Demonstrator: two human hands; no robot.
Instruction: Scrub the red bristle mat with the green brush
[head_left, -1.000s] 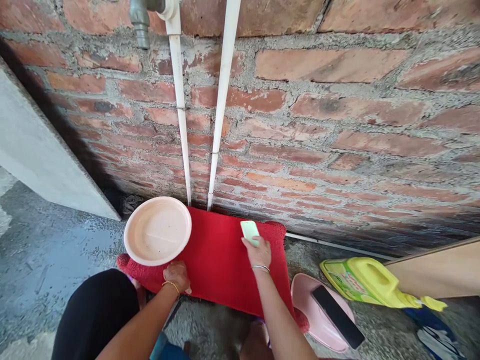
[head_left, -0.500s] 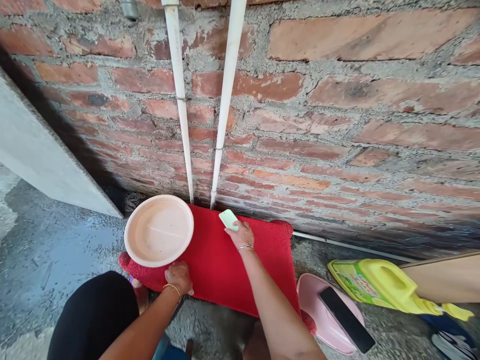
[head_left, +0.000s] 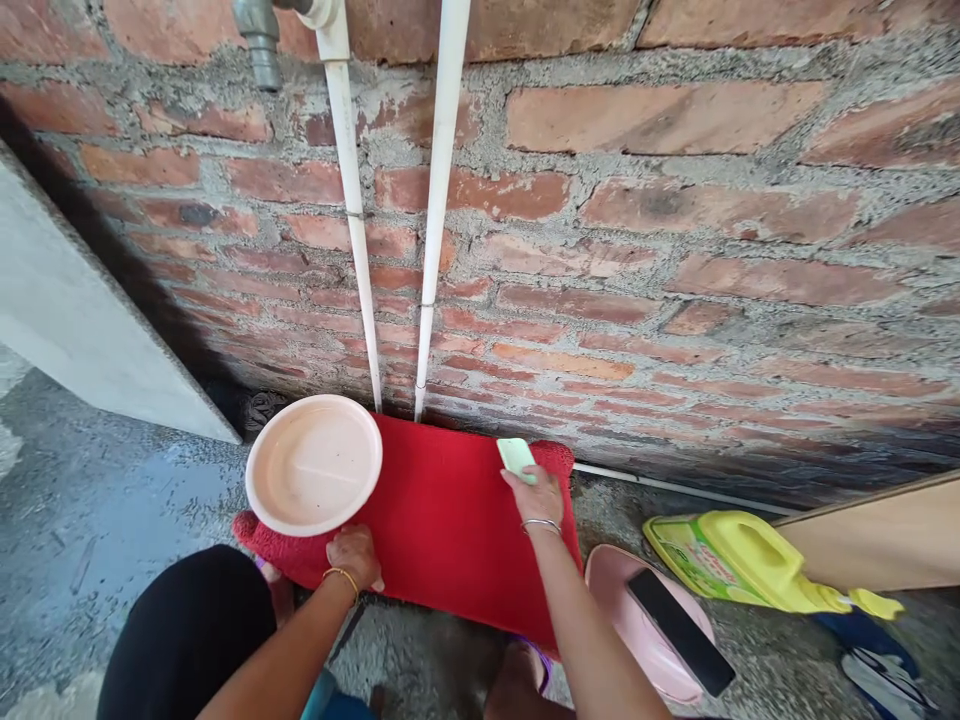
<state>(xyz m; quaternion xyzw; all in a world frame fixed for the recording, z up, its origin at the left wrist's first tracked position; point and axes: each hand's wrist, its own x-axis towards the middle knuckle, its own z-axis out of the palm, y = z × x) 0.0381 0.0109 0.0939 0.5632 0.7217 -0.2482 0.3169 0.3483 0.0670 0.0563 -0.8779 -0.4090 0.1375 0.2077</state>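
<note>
A red mat lies spread out with its underside up, its fluffy pile showing at the turned edges. My right hand is closed on a pale green scrub brush near the mat's far right corner; the brush's underside is hidden. At the near left edge, my left hand is closed on the mat, just below the basin. The pale pink basin rests on the mat's left end and looks empty apart from small specks.
A brick wall with two white pipes and a metal tap rises behind. On the right lie a pink stool bearing a black phone, and a yellow detergent bottle. A grey slab leans at left.
My right hand has moved right along the mat with the scrub brush, toward the far right corner. My left hand stays at the near edge. The view has tilted up slightly, showing more tap.
</note>
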